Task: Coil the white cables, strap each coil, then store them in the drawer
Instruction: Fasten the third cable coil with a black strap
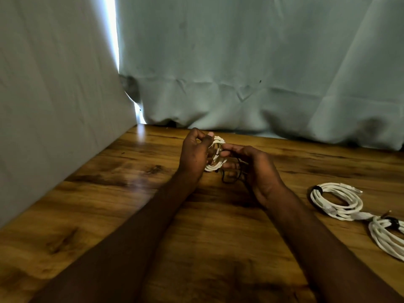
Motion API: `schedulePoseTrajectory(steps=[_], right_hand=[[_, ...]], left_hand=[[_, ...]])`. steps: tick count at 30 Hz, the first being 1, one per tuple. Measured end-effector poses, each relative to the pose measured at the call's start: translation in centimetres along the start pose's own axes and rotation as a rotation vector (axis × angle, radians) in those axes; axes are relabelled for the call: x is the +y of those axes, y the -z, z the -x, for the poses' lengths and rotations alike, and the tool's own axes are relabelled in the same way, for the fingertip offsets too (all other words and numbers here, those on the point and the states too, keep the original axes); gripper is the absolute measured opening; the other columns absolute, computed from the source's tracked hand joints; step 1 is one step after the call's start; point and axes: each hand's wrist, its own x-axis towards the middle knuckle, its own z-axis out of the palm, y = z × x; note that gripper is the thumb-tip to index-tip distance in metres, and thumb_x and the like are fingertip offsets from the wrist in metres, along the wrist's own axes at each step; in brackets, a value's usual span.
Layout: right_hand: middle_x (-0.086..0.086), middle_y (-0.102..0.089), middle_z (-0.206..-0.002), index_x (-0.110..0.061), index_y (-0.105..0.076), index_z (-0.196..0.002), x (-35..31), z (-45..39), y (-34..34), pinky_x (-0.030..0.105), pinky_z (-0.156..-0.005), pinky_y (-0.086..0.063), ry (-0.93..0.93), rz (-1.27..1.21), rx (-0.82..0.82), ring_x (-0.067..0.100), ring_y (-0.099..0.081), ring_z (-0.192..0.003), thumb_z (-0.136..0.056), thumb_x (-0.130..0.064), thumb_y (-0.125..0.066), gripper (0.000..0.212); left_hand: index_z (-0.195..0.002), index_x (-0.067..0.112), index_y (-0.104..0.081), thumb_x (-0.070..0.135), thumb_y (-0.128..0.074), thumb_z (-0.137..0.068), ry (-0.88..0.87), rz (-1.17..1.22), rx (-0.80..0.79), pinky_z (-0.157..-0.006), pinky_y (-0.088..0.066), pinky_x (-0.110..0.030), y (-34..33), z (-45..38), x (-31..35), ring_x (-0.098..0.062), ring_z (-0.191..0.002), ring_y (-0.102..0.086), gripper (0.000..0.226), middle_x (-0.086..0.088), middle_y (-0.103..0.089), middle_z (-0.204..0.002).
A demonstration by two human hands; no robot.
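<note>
Wooden table (131, 193): left hand (194, 156) grips small coil (215, 155) steady; right hand (255, 169) pinches black strap (231, 179) beside it for binding.

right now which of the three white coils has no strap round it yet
The coil held up in both hands: left hand grips it, right hand works a black strap. The two coils lying at right already wear black straps.

Left hand (196, 154) grips a white coil (215, 155); right hand (251, 165) seemingly pinches a black strap (229, 180).
</note>
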Motion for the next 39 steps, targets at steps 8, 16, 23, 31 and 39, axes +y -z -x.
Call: schedulePoseTrajectory(steps=[8,16,23,31,39], right_hand=[[0.013,-0.080,-0.101,-0.004,-0.067,-0.114,0.5,0.4,0.1,0.039,-0.077,-0.061,-0.020,0.007,0.103,0.030,-0.076,-0.081,-0.094,0.002,-0.068,0.021],[0.015,-0.077,-0.082,-0.002,-0.077,-0.097,1.0,0.1,-0.4,0.034,-0.063,-0.055,0.038,0.025,0.264,0.024,-0.067,-0.065,-0.088,-0.007,-0.078,0.011],[0.007,-0.069,-0.065,-0.004,-0.067,-0.085,-0.6,0.3,0.4,0.023,-0.065,-0.054,-0.273,-0.396,0.121,0.011,-0.064,-0.054,-0.099,-0.009,-0.058,0.018],[0.007,-0.067,-0.066,-0.009,-0.065,-0.100,0.0,0.9,-1.1,0.032,-0.078,-0.051,-0.243,-0.579,0.037,0.015,-0.067,-0.053,-0.103,-0.005,-0.046,0.020],[0.005,-0.069,-0.070,-0.010,-0.065,-0.100,0.1,1.0,-1.3,0.031,-0.085,-0.052,-0.198,-0.536,-0.036,0.012,-0.066,-0.057,-0.101,-0.001,-0.046,0.021]], left_hand=[[-0.078,0.026,-0.052,0.031,-0.064,-0.097,-0.126,-0.110,0.022,-0.052,-0.047,-0.031,-0.3,0.2,-0.1,-0.014,-0.055,-0.060,0.024,-0.005,-0.064,-0.069],[-0.095,0.012,-0.049,0.027,-0.060,-0.100,-0.292,-0.213,-0.225,-0.061,-0.055,-0.044,-1.7,2.0,-0.3,-0.030,-0.074,-0.069,0.020,-0.016,-0.072,-0.089],[-0.087,0.015,-0.049,0.022,-0.049,-0.108,-0.232,-0.052,-0.297,-0.048,-0.041,-0.021,-3.4,3.4,-0.1,-0.008,-0.055,-0.051,0.022,-0.003,-0.057,-0.072],[-0.091,0.016,-0.069,0.029,-0.055,-0.101,-0.027,0.023,-0.304,-0.054,-0.041,-0.025,-2.3,1.7,-0.5,-0.021,-0.058,-0.047,0.021,-0.010,-0.065,-0.073],[-0.094,0.010,-0.067,0.025,-0.057,-0.103,0.018,-0.052,-0.279,-0.065,-0.050,-0.024,-2.1,1.5,0.1,-0.005,-0.063,-0.063,0.020,0.001,-0.070,-0.077]])
